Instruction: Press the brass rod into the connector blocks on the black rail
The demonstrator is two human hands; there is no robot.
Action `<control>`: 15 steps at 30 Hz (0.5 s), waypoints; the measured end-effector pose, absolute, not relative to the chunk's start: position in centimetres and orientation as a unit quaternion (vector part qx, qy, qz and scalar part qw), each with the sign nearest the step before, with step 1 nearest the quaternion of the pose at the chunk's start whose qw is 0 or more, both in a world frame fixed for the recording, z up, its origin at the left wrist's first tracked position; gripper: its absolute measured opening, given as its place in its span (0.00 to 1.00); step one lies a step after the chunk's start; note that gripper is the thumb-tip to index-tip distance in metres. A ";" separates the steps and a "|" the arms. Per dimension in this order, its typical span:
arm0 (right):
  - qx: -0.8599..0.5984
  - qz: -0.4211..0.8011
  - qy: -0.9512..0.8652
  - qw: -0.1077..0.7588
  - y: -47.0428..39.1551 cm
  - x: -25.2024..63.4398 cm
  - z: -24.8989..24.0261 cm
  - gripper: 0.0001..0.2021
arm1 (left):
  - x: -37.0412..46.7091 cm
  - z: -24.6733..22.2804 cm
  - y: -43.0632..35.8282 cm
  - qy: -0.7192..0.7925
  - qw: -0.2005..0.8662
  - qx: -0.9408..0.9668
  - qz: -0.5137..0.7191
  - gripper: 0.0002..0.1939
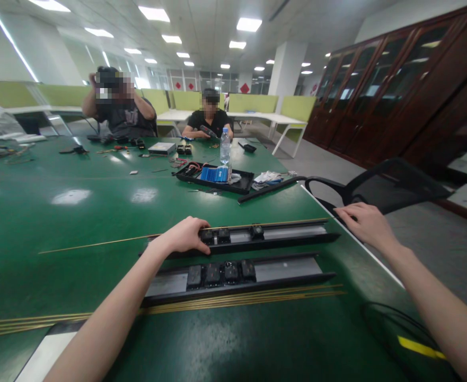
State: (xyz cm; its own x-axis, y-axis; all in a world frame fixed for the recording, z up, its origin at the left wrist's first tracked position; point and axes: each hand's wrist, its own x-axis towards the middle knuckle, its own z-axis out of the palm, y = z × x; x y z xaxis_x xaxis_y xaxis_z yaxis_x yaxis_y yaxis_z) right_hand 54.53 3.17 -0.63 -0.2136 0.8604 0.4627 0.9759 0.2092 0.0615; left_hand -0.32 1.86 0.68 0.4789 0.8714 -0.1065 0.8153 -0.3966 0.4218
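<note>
Two long black channels with grey inner strips lie side by side on the green table. My left hand (189, 234) grips the left part of the farther channel (292, 232), thumb on the near side, fingers over the far edge, beside small black blocks (223, 235). A thin brass rod (98, 245) runs along that channel's far edge and sticks out to the left. At the channel's right end, my right hand (356, 216) pinches the thin rod's end. Several black blocks (213, 274) sit in the nearer channel (284, 267).
Several brass rods (233, 301) lie in front. Farther back are a black tray (241, 183), a water bottle (225, 147), white gloves (268, 178) and a black strip (269, 190). Two people sit across the table. A chair (392, 185) and a black cable (392, 329) are right.
</note>
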 end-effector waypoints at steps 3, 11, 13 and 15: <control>-0.581 -0.189 -0.765 0.203 3.2 52.9 0.0 0.23 | -0.3 0.7 1.9 0.505 0.214 0.834 0.064 0.34; -0.458 -0.136 -0.839 0.259 2.5 45.2 2.4 0.22 | -0.3 0.9 1.7 0.510 0.216 0.830 0.059 0.34; -0.429 -0.114 -0.861 0.250 2.1 42.7 2.5 0.26 | -0.2 1.0 1.7 0.510 0.214 0.831 0.057 0.34; -0.398 -0.097 -0.882 0.234 1.9 40.4 2.0 0.27 | -0.2 1.0 1.6 0.511 0.212 0.831 0.056 0.34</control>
